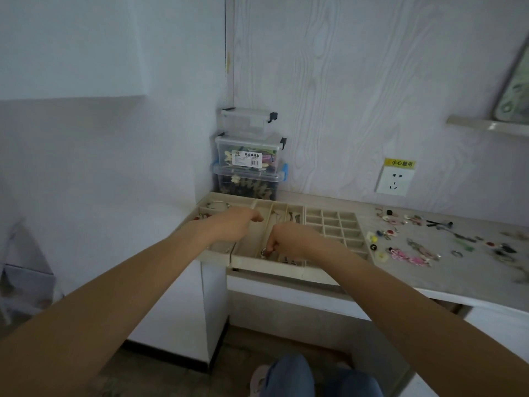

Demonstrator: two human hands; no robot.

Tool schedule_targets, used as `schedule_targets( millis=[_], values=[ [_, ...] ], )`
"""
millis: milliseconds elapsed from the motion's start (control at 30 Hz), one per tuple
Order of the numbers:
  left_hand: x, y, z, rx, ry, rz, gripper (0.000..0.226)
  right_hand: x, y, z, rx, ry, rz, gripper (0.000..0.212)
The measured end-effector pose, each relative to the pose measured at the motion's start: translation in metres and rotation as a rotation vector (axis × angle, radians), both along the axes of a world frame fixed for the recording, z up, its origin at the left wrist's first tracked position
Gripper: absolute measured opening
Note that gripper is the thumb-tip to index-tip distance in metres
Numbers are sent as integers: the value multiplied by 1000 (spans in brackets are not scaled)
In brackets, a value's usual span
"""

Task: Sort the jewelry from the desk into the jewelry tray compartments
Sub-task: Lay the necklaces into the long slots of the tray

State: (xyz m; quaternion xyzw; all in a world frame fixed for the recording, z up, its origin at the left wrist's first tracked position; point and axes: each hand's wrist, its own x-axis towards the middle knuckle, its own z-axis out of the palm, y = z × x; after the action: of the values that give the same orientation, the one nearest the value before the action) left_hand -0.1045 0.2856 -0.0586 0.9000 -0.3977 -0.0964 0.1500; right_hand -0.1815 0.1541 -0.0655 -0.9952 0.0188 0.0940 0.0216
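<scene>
i see both hands over the beige tray [266, 266] at the left end of the desk [458, 276]. the left hand [233, 224] is above the long compartments on the left part, fingers curled downward with the index finger stretched to the right; i cannot tell if it holds anything. the right hand [289, 239] is closed like a fist, and its fingertips pinch a small metal piece [264, 251] that hangs into one long middle compartment, near the front wall of the tray.

a bangle [218, 205] lies in the back left compartment. the grid of small square cells [333, 224] on the right part looks empty as far as i can see. the loose jewelry [412, 250] is spread on the desk right of the tray, well apart from both hands: pink pieces, small round ones, a ring [457, 253]. three clear boxes [249, 156] stand stacked in the corner behind the tray. a socket [395, 181] is on the wall.
</scene>
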Motion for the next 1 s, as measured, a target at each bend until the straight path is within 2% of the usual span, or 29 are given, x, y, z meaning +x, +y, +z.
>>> schedule_targets(
  millis=[200, 400, 867, 1000],
  values=[
    [-8, 4, 2, 48, -7, -11, 69, -6, 8, 2, -28, -19, 24, 33],
    [-16, 6, -3, 116, -50, -8, 66, -9, 10, 3, 2, -26, 22, 26],
    [-16, 6, -8, 101, -46, -19, 63, -10, 5, 1, 98, 7, 39, 31],
    [-6, 3, -7, 45, -46, -8, 63, -2, -8, 6, 169, -145, -23, 32]
  ],
)
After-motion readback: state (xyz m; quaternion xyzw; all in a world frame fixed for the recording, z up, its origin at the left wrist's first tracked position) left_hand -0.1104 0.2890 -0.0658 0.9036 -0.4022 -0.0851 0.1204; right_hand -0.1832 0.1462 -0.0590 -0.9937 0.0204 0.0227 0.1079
